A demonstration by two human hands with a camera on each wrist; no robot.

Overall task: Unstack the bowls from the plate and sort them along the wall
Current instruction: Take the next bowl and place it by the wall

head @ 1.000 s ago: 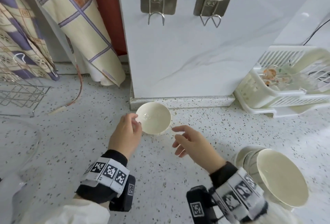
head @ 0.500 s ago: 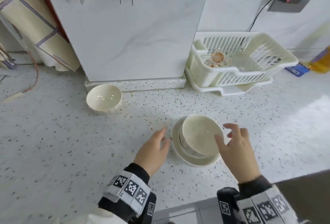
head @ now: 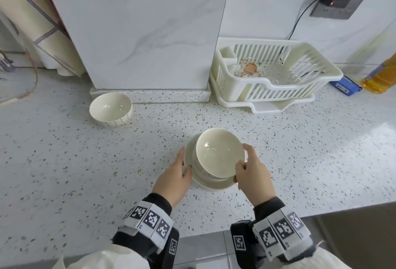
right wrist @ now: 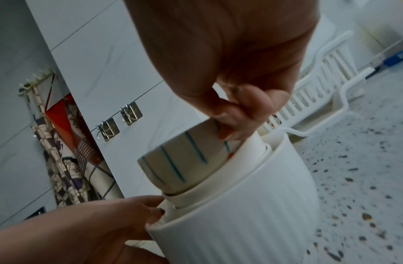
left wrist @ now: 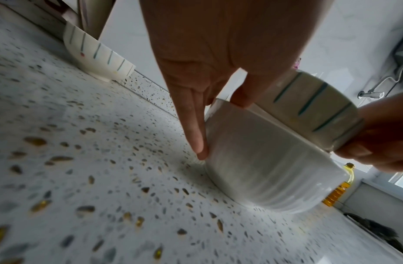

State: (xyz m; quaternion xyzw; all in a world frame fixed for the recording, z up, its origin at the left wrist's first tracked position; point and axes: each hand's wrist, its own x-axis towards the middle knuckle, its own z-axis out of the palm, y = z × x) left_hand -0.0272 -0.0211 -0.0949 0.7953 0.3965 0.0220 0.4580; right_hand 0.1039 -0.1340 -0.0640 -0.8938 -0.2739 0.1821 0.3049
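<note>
A cream plate [head: 214, 185] with a ribbed outer wall [left wrist: 263, 160] stands on the speckled counter with stacked bowls in it. The top bowl [head: 218, 153] has blue stripes outside [right wrist: 180, 160] and sits tilted in a plain bowl [right wrist: 218, 187] below it. My right hand [head: 244, 157] pinches the top bowl's near-right rim, thumb inside. My left hand [head: 182, 165] holds the plate's left rim, with the thumb on top and the fingers [left wrist: 199, 139] down its side. Another striped bowl [head: 110, 107] stands upright against the wall base at the left.
A white dish rack [head: 278, 75] with dishes sits at the back right, beside a blue pack [head: 345, 86] and an oil bottle [head: 381, 75]. A rolled patterned mat [head: 32, 22] leans at the back left. The counter's front edge [head: 321, 213] runs close behind my right wrist.
Both hands left the bowl at the wall and came back to the stack. The right hand took hold of the top bowl's rim and the left hand closed on the plate's rim.
</note>
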